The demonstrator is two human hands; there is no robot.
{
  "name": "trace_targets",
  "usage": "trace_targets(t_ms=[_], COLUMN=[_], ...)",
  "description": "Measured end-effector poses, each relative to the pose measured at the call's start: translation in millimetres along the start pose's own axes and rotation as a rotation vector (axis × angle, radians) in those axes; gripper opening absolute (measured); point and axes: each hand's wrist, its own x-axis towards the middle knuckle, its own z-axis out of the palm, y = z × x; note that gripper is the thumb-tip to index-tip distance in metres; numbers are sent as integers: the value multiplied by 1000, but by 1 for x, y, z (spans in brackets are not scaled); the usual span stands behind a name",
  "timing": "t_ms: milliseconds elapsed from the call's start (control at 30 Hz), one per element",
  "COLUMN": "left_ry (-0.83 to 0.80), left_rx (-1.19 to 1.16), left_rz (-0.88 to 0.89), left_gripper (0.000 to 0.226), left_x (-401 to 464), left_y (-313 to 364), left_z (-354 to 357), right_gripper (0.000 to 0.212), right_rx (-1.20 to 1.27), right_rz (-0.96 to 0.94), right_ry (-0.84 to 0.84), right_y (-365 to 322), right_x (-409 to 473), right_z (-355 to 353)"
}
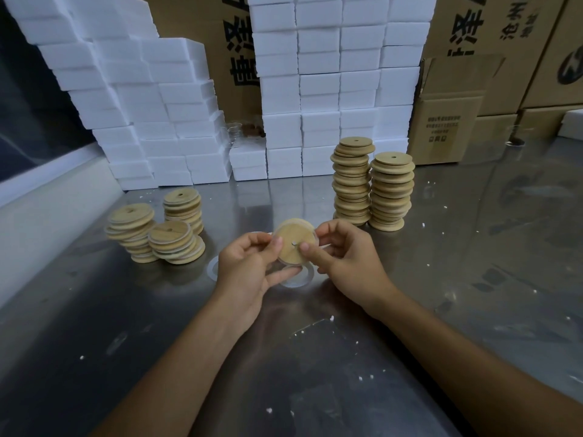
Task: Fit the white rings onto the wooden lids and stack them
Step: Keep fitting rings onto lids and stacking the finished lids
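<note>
1. Head view: large black Chinese characters run across the cardboard boxes (492, 42) at the top of the frame, cut off by the white foam blocks (318, 89); the small label on the open carton (444, 121) at right is too blurred to read.
2. At frame centre both hands hold one wooden lid (291, 244) tilted up. The left hand (249, 263) has its grip closed on the lid's left rim; the right hand (340, 257) pinches the right rim, thumb near the centre hole.
3. Loose white rings (299, 277) lie on the tabletop (473, 279) just beneath the hands.
4. Ringed lid stacks (157, 234) stand at centre left, two taller bare stacks (372, 187) at centre right; the steel lower down lies open.
</note>
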Motion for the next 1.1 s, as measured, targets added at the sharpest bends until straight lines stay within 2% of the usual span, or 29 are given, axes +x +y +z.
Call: trace_targets(t_ms=[100,200,267,367,467,600,867,1000,1100], left_ry=[-18,-35,-34,16,27,-65,-249,-164,59], left_rx=[-157,-218,-136,133,271,401,395,233,20], left_rz=[-129,-175,-145,-7,88,165,108,7,36], left_gripper=[4,2,4,12,11,13,8,14,14], left_x=[-1,0,0,1,0,-2,-5,-6,4], left_y=[0,0,0,-2,0,-1,5,9,25], left_z=[4,2,0,-3,-5,-2,-4,-3,-10], right_gripper=[25,22,19,16,8,13,6,7,14], right_rx=[11,18,16,-13,0,-82,-160,-116,-119], right_rz=[22,39,39,7,-27,-77,-147,-101,-46], right_ry=[-8,2,14,12,18,6,113,111,124], right_y=[1,2,2,-1,-5,-3,-3,-2,0], right_x=[-1,-2,-2,-3,-2,-5,-7,-8,-6], right_z=[3,4,5,5,2,6,8,7,5])
